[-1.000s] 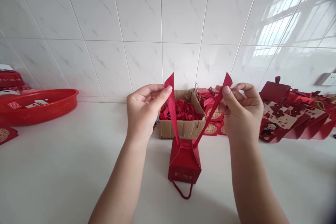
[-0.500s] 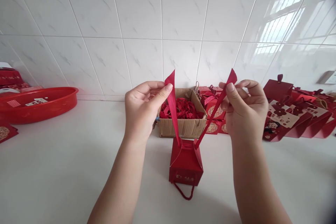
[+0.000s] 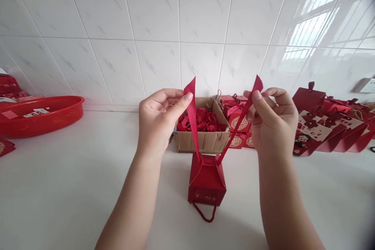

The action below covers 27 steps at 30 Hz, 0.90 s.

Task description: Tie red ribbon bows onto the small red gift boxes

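Observation:
A small red gift box [image 3: 207, 181] stands on the white counter with its top folded together and a dark red cord handle [image 3: 206, 217] hanging at its front. A red ribbon [image 3: 192, 125] comes up from the box top, its two ends spread in a V. My left hand [image 3: 159, 119] pinches one end between thumb and fingers, the tip sticking up past them. Opposite it, my right hand [image 3: 272, 115] pinches the other end in the same way. Both hands are above the box, and neither touches it.
Behind the box a cardboard carton [image 3: 202, 142] holds a heap of red ribbons [image 3: 203, 120]. Decorated red boxes [image 3: 238, 121] stand beside it, and more red gift bags [image 3: 319, 125] line the right. A red plastic basin [image 3: 58, 115] sits at left. The tiled wall [image 3: 158, 11] closes the back.
Hardly anything differs: both hands still hold the ribbon ends up, and the right end has shifted very slightly left. The whole view has moved a little.

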Tool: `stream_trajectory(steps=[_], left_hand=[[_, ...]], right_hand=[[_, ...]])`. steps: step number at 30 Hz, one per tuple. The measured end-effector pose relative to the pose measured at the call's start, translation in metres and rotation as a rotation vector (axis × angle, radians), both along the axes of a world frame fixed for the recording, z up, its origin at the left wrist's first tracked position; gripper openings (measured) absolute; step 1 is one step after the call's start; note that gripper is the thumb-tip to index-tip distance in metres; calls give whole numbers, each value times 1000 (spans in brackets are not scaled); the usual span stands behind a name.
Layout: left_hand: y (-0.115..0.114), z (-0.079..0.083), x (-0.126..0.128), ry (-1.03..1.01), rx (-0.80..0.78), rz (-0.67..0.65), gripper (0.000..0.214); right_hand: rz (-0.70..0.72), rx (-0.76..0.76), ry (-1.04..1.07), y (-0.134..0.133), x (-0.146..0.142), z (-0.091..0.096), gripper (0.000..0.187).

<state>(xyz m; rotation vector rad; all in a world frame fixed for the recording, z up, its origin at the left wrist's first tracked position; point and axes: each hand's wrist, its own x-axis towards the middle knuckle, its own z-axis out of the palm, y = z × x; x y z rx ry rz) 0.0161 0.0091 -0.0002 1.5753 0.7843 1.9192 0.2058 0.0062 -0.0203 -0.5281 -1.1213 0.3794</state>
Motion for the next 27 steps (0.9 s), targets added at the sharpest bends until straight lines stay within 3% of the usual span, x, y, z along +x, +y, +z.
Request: stream_trajectory(steps=[10, 16, 27], left_hand=[[0, -1, 2, 6, -29, -72, 21], [0, -3, 5, 23, -16, -77, 21], [-11, -4, 18, 140, -40, -192, 19]], right_hand=[[-2, -58, 26, -1, -1, -1, 18], [32, -36, 27, -3, -6, -1, 8], [158, -126, -179, -10, -17, -2, 12]])
